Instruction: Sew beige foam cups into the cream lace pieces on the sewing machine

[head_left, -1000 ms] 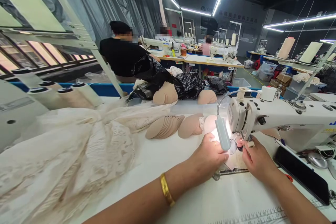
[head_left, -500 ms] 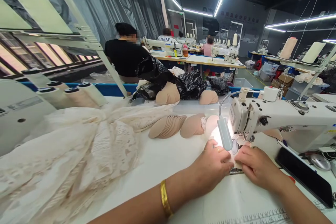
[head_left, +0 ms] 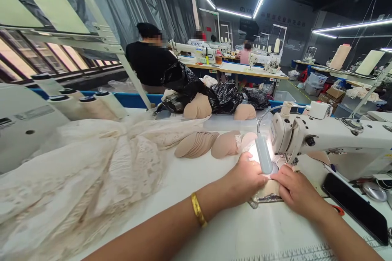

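Observation:
A white sewing machine (head_left: 333, 132) stands at the right, its needle area lit by a small grey lamp (head_left: 263, 154). My left hand (head_left: 246, 177) is closed at the left of the needle area, fingers on a pale fabric piece (head_left: 269, 187) that is partly hidden. Just right of it, my right hand (head_left: 295, 187) presses thumb and fingers together at the same piece's right side. Left of the lamp lie a fanned stack of beige cups (head_left: 196, 144) and another beige cup group (head_left: 225, 145) with a bit of lace.
White lace fabric (head_left: 101, 171) spreads over the table's left half. A black phone (head_left: 355, 208), a red tool (head_left: 337, 210) and a ruler marking lie at the right front. Thread cones (head_left: 110, 104) stand at the back left. A person in black (head_left: 147, 65) sits beyond black plastic bags (head_left: 225, 98).
My left hand has shifted slightly up and left, and my right hand slightly up. More of the pale piece and the metal plate edge now shows between and below them. The view has shifted a little.

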`<state>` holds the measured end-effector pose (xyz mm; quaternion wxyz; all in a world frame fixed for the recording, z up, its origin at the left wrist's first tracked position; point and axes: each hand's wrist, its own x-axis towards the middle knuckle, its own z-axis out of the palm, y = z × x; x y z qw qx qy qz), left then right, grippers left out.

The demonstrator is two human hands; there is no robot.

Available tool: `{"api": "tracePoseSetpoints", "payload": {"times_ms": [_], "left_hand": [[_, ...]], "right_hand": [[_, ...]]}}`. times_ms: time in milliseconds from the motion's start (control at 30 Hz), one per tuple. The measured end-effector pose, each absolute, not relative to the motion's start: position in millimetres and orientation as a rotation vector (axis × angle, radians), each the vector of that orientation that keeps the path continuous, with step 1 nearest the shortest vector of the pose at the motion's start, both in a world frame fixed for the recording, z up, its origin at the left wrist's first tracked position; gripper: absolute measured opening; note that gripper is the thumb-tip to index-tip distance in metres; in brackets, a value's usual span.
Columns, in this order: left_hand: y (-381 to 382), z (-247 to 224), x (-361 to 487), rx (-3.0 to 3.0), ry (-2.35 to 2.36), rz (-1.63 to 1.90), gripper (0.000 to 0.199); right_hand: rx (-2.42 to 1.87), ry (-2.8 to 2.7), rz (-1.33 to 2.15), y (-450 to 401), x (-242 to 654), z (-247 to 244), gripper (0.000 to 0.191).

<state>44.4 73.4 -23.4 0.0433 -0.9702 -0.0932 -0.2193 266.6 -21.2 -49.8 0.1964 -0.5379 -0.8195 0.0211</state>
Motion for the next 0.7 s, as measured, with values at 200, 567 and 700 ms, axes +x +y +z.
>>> {"api": "tracePoseSetpoints", "payload": {"times_ms": [200,567,700], "left_hand": [[83.2,-18.3,45.8,-3.001,-0.356,-0.591,0.019],[107.5,-26.3,22.1,-2.777,-0.975,-0.59,0.021],[110.9,-29.0,31.7,-2.87,-0.869,-0.565,0.025]], "right_hand": [[-1.559,-2.275,0.082,-18.3,264.0,-49.9,0.034],[-1.49,-2.251,0.005,-20.1,266.9,-52.5,0.03],[-1.495,-2.226,0.004,-20.5,265.8,-52.3,0.03]]}}
